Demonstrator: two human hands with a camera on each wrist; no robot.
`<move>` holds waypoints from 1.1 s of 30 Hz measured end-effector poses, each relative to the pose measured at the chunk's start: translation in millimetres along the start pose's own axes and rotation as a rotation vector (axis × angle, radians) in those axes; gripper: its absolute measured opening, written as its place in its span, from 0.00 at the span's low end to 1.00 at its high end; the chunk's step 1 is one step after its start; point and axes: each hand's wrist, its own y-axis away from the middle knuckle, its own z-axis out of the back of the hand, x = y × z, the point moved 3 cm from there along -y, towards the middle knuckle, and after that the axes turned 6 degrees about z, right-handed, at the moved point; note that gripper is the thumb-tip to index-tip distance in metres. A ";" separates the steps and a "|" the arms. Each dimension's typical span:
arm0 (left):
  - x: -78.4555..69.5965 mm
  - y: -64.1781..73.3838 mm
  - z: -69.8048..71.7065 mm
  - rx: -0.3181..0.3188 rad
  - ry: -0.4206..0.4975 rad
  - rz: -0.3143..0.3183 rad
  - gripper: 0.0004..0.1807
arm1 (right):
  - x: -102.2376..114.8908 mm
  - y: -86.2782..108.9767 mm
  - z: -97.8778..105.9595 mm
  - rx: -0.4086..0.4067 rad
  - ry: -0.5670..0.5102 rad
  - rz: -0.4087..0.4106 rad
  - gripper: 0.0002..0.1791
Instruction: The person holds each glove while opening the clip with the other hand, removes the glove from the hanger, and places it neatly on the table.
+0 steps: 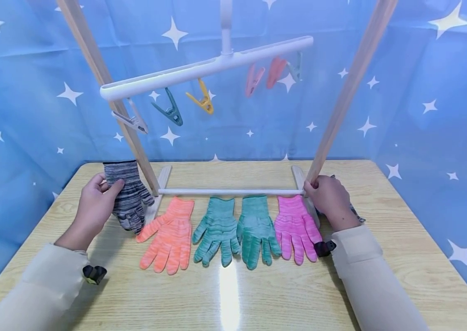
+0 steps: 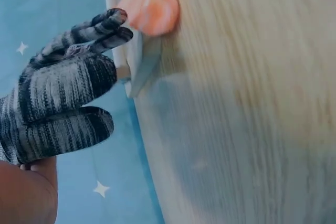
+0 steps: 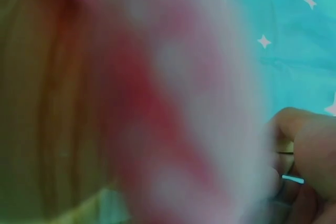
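Note:
My left hand (image 1: 94, 202) pinches a black-and-grey knit glove (image 1: 123, 188) near its cuff, thumb in front, beside the left wooden post. In the left wrist view the glove's fingers (image 2: 68, 85) hang past the table edge. My right hand (image 1: 328, 197) grips the foot of the right wooden post (image 1: 341, 110), fingers curled at it. Another grey glove (image 1: 355, 214) shows partly from behind that hand. Between the hands lie an orange glove (image 1: 169, 236), a green glove (image 1: 219, 230), a second green glove (image 1: 256, 230) and a pink glove (image 1: 295, 227).
Overhead hangs a white bar (image 1: 208, 66) with several clips, among them a grey clip (image 1: 134, 120), a dark green clip (image 1: 171, 110) and a yellow clip (image 1: 203, 99). A thin white rod (image 1: 229, 191) joins the posts' feet. The wooden table (image 1: 167, 303) meets a blue starry curtain (image 1: 233, 142).

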 end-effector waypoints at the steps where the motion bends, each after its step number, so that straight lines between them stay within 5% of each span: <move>1: 0.8 -2.6 1.0 0.003 -0.007 0.004 0.15 | -0.2 0.1 0.0 0.002 -0.001 -0.002 0.21; 15: 12.5 -35.8 6.3 0.104 -0.195 0.021 0.32 | 0.1 0.1 1.2 -0.012 -0.010 0.000 0.21; 26: 25.1 -60.6 -16.8 0.219 -0.340 0.011 0.25 | -3.6 3.1 0.1 0.005 -0.019 -0.015 0.21; 33: 32.4 -67.4 -20.1 0.231 -0.453 -0.015 0.26 | 1.6 0.2 0.8 0.005 -0.007 -0.010 0.20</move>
